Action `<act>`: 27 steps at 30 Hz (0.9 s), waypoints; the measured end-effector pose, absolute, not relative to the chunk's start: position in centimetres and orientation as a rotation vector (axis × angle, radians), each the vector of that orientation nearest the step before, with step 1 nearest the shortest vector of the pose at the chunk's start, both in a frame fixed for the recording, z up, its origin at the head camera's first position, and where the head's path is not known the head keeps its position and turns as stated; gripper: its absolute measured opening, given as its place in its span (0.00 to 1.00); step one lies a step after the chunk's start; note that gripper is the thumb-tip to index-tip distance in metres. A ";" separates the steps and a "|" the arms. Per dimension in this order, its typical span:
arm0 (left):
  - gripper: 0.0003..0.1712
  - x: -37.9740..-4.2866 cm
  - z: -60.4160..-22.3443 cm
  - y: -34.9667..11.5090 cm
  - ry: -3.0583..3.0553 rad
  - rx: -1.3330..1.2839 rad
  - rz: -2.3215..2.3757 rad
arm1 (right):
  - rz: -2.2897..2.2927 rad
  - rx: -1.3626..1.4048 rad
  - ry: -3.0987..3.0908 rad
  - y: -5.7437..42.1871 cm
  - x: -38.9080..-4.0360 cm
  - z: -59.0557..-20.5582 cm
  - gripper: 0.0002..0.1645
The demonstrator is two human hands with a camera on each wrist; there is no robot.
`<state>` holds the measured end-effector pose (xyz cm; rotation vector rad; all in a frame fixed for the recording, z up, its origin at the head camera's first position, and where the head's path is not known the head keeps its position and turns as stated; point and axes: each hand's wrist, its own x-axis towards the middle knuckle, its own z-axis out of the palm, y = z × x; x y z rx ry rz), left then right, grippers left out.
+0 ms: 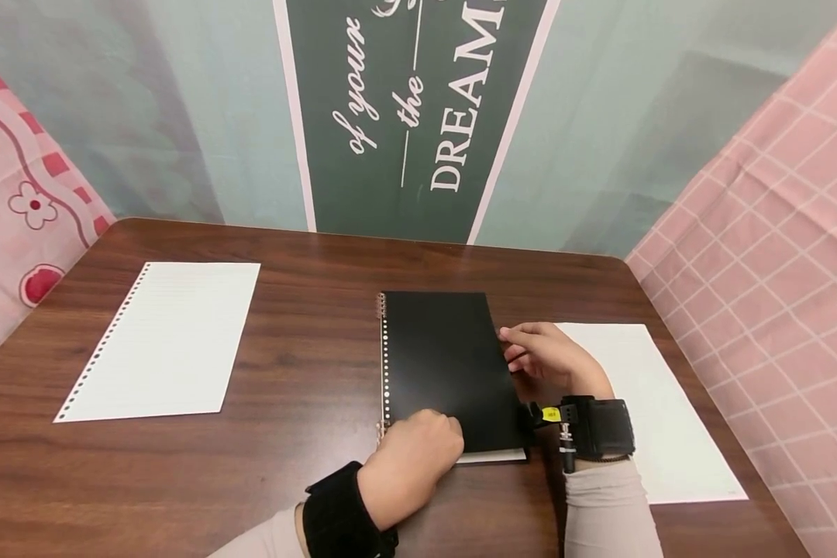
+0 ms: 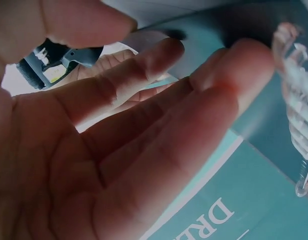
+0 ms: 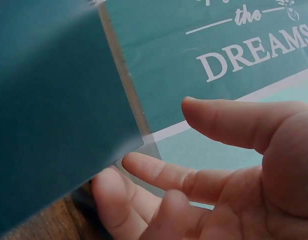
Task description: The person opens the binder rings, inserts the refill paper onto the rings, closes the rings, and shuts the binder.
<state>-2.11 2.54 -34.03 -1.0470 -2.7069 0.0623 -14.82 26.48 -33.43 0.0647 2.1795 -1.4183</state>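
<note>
A black loose-leaf binder (image 1: pixel 442 364) lies closed on the table, with a strip of white paper showing past its bottom edge. Its clear binding rings (image 2: pixel 299 95) run along the left side. My left hand (image 1: pixel 418 457) rests at the lower left of the cover; in the left wrist view its bent fingers touch the dark surface near the rings, the thumb apart. My right hand (image 1: pixel 547 356) is at the binder's right edge. Seen from the right wrist, its fingertips (image 3: pixel 111 187) touch the cover's edge while the thumb stands away.
At the left of the brown wooden table (image 1: pixel 307 333) lies a white punched sheet (image 1: pixel 160 341). Another white sheet (image 1: pixel 669 418) lies to the right, partly under my right forearm. Behind the table hangs a green curtain with lettering (image 1: pixel 453 132); pink cloths flank both sides.
</note>
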 end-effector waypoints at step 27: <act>0.09 0.0 -35.6 4.4 -2.469 -0.535 0.314 | -1.350 -0.003 2.211 26.3 -15.3 -33.3 0.11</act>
